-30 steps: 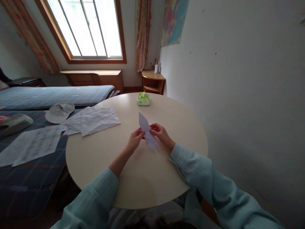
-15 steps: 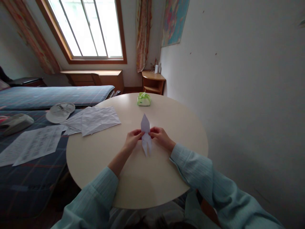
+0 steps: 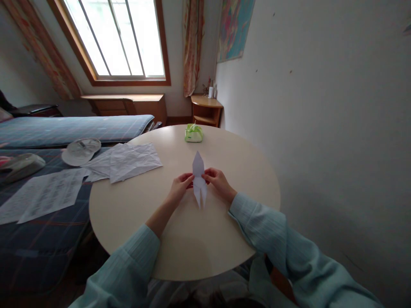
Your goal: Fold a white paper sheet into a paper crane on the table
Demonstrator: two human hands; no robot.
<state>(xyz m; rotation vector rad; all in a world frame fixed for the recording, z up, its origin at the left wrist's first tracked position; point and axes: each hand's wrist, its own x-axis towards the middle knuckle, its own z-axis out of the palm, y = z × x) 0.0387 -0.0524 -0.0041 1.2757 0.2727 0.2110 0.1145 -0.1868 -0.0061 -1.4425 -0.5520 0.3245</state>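
A folded white paper is held up between my two hands over the round table. Its top comes to a point, its middle is narrow, and its lower end splits into two pointed legs. My left hand pinches its left edge at the middle, thumb in front. On the opposite edge, my right hand pinches it with thumb and fingers. The other fingers of both hands are curled and partly hidden behind the paper.
A green and white tissue pack stands at the table's far side. Creased white sheets overlap the left rim. Printed sheets and a pale cap lie on the plaid bed. A white wall runs along the right.
The folded paper has shifted slightly right and straightened, and its two lower legs now show more evenly. Both hands keep their pinch and have barely moved.
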